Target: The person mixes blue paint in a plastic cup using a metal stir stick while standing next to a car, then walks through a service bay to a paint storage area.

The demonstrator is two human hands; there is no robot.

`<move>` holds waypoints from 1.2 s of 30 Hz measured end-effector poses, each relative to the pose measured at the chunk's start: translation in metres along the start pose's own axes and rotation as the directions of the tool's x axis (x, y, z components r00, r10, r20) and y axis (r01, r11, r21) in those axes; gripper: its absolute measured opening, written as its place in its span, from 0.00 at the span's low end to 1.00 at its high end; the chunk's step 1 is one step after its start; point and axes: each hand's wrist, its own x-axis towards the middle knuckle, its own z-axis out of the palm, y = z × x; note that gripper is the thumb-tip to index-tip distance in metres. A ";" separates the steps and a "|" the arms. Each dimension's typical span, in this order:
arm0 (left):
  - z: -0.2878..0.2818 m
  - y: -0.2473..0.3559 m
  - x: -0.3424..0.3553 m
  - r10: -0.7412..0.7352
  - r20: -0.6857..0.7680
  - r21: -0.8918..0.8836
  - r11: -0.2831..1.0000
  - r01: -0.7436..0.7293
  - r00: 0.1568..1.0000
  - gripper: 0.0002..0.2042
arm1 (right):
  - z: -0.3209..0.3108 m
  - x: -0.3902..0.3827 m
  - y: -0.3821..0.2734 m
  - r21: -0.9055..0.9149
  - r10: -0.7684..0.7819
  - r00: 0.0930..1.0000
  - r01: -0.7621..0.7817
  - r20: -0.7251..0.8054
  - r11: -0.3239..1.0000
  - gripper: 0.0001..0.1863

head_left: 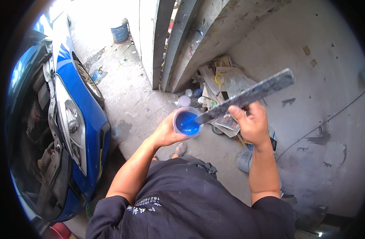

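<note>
My left hand point(166, 130) is wrapped round a clear plastic cup point(177, 128) from its left side. Glossy blue paint point(187, 123) lies inside the cup. In my right hand point(252, 123) is a long, flat, grey-stained stirring stick point(250, 95), gripped around its middle with the thumb along it. The stick slants down to the left, and its lower end reaches over the cup's rim into the paint. How deep the tip sits is hard to make out. Part of my left hand's fingers is hidden behind the cup.
At the left stands a blue car point(84, 107) with its engine bay exposed. A blue tin point(119, 34) is on the floor farther off. Beyond the cup, cardboard scraps point(214, 75), a yellow tape roll point(219, 79) and small jars point(184, 100) lie by the wall. A grey bucket point(243, 161) stands to my right.
</note>
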 end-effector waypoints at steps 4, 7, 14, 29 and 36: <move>0.002 0.014 0.007 -0.068 0.072 -0.033 0.997 0.071 0.995 0.36 | 0.032 0.012 -0.033 -0.219 -0.334 0.935 0.353 0.118 0.910 0.08; 0.004 -0.012 -0.001 0.011 0.040 -0.081 0.997 -0.008 0.999 0.36 | 0.031 -0.007 -0.011 0.015 -0.506 0.845 0.511 0.175 0.859 0.10; 0.011 0.009 0.003 -0.048 0.050 -0.019 0.999 0.049 0.998 0.36 | 0.039 0.008 -0.023 -0.222 -0.494 0.844 0.533 0.208 0.817 0.07; 0.025 -0.009 -0.008 0.056 -0.117 0.171 0.985 -0.035 0.992 0.41 | -0.004 0.001 -0.001 0.115 -0.265 0.962 0.256 0.071 0.960 0.05; 0.022 -0.001 -0.004 -0.003 -0.060 0.075 0.997 0.008 0.998 0.36 | -0.003 0.000 0.003 0.098 -0.354 0.910 0.340 0.218 0.935 0.07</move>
